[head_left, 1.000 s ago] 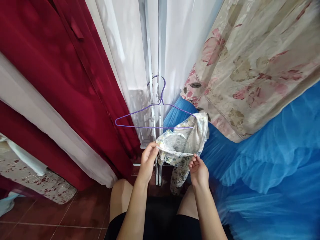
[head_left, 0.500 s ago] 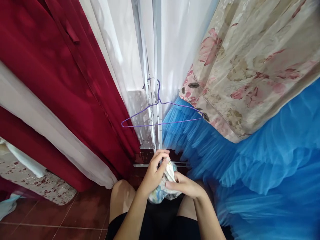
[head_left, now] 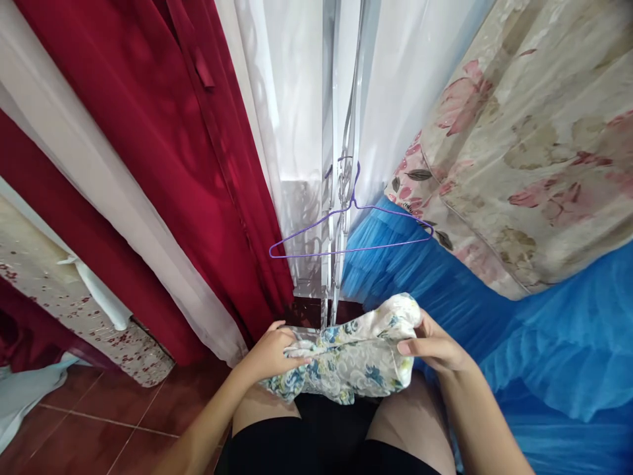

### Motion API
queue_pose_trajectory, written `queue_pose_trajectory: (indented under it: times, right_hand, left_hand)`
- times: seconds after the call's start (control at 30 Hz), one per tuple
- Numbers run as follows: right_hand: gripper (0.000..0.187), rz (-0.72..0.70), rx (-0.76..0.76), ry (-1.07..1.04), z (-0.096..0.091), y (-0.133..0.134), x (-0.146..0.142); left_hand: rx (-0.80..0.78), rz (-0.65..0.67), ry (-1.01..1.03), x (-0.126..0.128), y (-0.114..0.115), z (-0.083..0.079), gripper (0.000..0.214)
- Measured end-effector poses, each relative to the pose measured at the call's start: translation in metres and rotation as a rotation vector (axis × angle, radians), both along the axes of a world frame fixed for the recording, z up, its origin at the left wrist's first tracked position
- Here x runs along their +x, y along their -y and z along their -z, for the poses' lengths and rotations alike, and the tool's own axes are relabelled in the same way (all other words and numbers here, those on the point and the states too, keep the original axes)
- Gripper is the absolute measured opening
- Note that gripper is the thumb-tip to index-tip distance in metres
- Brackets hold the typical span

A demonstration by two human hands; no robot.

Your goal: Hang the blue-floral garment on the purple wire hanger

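Both hands hold a small white garment with blue and yellow flowers, stretched flat over my lap. My left hand pinches its left edge with closed fingers. My right hand grips its right edge, thumb on top. Above the cloth an empty purple wire hanger hangs from a metal rail, apart from both hands.
Red curtain and white sheer curtain hang at left and centre. A floral beige cloth and blue tulle fabric fill the right. Reddish floor tiles lie at the lower left, and my knees are under the cloth.
The garment came off the hanger, was bunched between my hands near my lap, and is now spread wide between them. The hanger hangs empty. The view shifted left, so things sit further right.
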State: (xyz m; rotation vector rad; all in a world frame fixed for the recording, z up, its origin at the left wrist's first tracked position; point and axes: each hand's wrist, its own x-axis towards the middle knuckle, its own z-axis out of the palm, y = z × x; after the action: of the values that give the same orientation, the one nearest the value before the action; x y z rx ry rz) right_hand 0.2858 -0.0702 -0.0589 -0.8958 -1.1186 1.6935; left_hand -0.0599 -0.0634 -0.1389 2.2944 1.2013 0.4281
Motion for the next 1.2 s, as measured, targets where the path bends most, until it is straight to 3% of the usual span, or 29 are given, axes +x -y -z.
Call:
queue_pose_trajectory:
  times: [0.1,0.2,0.3,0.37,0.5,0.63,0.73,0.83,1.03,1.2]
  right_hand:
    - [0.033,-0.034,0.096,0.117,-0.024,-0.017,0.004]
    - [0.031,-0.041,0.171,0.307,-0.042,-0.033,0.008]
    - [0.026,-0.029,0.365,0.599,-0.056,-0.049,0.01]
    - [0.034,0.042,0.513,0.772,-0.06,-0.064,0.009]
    - [0.065,0.277,0.682,0.971,-0.045,-0.104,0.003]
    - [0.046,0.325,0.687,1.001,-0.015,-0.132,-0.004]
    - [0.036,0.351,0.699,1.028,-0.002,-0.129,-0.01]
    - [0.04,0.358,0.709,1.166,-0.002,-0.111,-0.017]
    - [0.035,0.381,0.625,1.455,-0.026,-0.093,-0.026]
    - [0.026,0.323,0.599,1.614,-0.041,-0.098,-0.031]
  left_hand:
    - [0.116,-0.045,-0.058,-0.023,-0.019,-0.009,0.019]
    - [0.266,-0.122,-0.095,-0.04,-0.03,-0.021,0.02]
    - [0.353,-0.201,-0.136,-0.055,-0.041,-0.039,0.012]
    - [0.388,-0.244,-0.135,-0.064,-0.051,-0.054,0.022]
    - [0.46,-0.325,-0.072,-0.073,-0.087,-0.089,0.033]
    - [0.489,-0.316,0.029,-0.065,-0.123,-0.116,0.036]
    - [0.518,-0.295,0.122,-0.055,-0.136,-0.127,0.036]
    - [0.493,-0.345,0.139,-0.047,-0.141,-0.132,0.036]
    - [0.276,-0.383,0.029,-0.044,-0.142,-0.138,0.02]
    - [0.334,-0.463,0.0,-0.04,-0.137,-0.147,0.017]
